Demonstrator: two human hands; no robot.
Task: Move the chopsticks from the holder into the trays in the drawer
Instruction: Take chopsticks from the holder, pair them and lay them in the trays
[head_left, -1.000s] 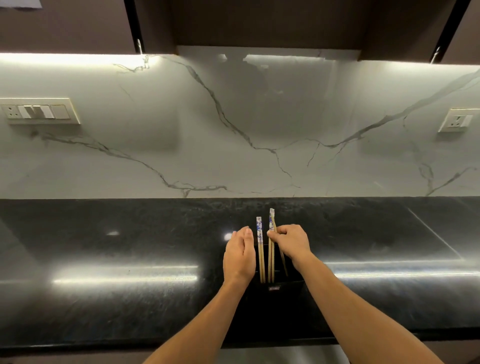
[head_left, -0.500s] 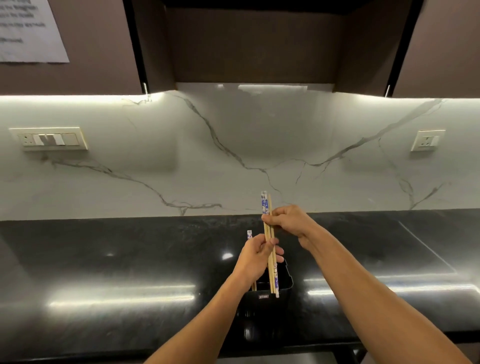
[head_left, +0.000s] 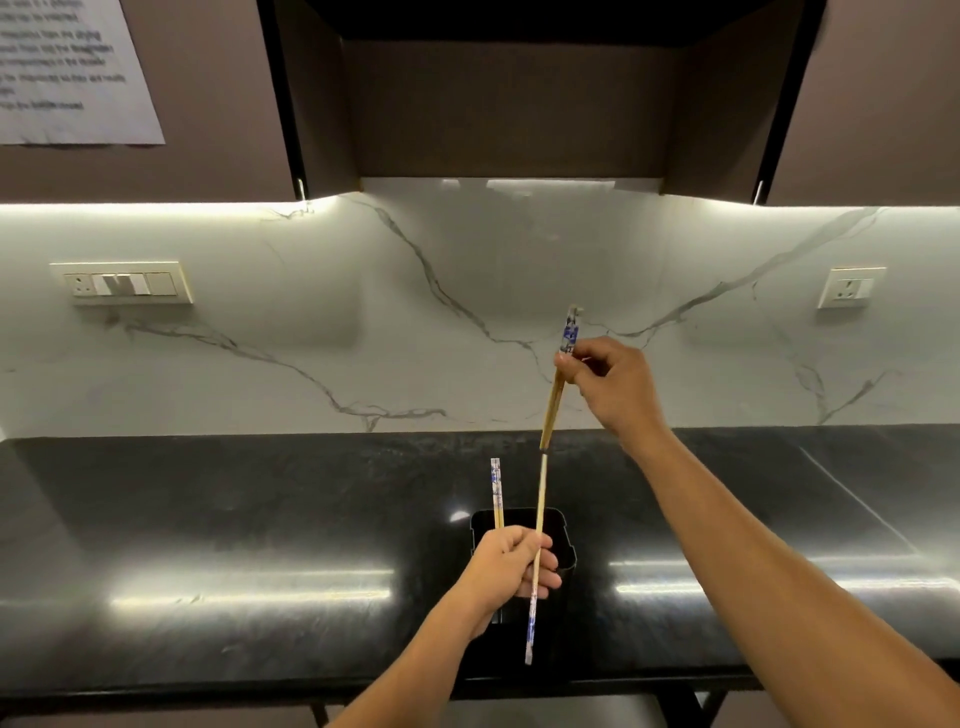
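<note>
Chopsticks gripped in right hand above holder; left hand clasping two more; countertop bare around.

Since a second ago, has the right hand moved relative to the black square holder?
Yes. The right hand has risen up and right, away from the black square holder, lifting chopsticks clear.
</note>
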